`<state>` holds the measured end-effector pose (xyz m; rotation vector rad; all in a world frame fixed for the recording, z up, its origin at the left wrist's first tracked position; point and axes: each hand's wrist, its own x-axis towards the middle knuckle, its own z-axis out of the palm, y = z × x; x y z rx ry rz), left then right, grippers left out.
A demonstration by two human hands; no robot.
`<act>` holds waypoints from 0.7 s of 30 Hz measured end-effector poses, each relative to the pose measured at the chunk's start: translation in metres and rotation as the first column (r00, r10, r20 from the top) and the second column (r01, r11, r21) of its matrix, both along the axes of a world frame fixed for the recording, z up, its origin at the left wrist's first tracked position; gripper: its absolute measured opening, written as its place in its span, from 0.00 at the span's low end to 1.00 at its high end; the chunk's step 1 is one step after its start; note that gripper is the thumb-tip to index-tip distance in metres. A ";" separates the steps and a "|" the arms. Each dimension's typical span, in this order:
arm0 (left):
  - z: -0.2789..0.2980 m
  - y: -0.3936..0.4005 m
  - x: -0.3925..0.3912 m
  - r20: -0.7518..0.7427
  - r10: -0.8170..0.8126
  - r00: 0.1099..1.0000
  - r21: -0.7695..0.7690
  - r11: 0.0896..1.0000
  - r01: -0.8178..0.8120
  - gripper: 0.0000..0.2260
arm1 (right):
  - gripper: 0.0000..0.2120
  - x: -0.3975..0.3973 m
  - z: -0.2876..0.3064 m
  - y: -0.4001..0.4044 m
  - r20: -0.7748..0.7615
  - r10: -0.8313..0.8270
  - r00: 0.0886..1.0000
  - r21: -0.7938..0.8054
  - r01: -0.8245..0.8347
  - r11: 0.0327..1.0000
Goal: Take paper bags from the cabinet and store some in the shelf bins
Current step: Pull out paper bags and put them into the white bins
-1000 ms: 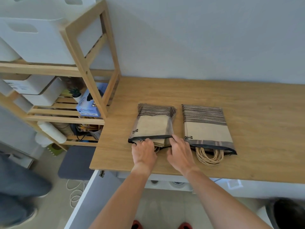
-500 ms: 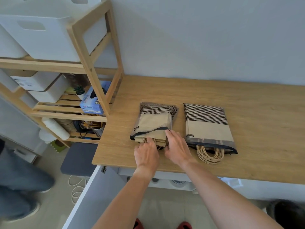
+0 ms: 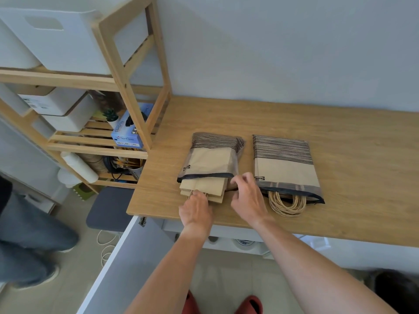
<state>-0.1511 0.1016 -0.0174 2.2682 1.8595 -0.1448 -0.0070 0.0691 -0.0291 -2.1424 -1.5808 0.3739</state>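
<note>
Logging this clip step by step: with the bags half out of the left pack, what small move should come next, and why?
Probably keep drawing the paper bags toward the table edge. The left hand pinches their near end, and they already stick out of the left pack. The right hand sits by the pack's mouth and could pin it down.

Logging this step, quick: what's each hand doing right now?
Left hand: gripping the paper bags sticking out of the left pack.
Right hand: loosely curled, holding nothing.
</note>
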 end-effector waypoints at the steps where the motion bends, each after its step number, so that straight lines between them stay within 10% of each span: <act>1: 0.000 0.001 -0.001 -0.011 -0.002 1.000 -0.020 1.000 0.002 0.15 | 0.15 -0.001 -0.003 -0.002 -0.010 -0.018 1.000 -0.017 0.018 1.000; 17: -0.001 -0.006 -0.037 -0.027 -0.182 0.983 0.098 0.978 0.184 0.12 | 0.17 -0.032 0.008 0.004 -0.187 -0.171 0.967 -0.050 0.164 0.985; 21: 0.003 -0.014 -0.036 -0.001 -0.268 0.963 0.057 0.962 0.268 0.12 | 0.14 -0.045 0.017 0.010 -0.454 -0.344 0.822 -0.173 0.297 0.939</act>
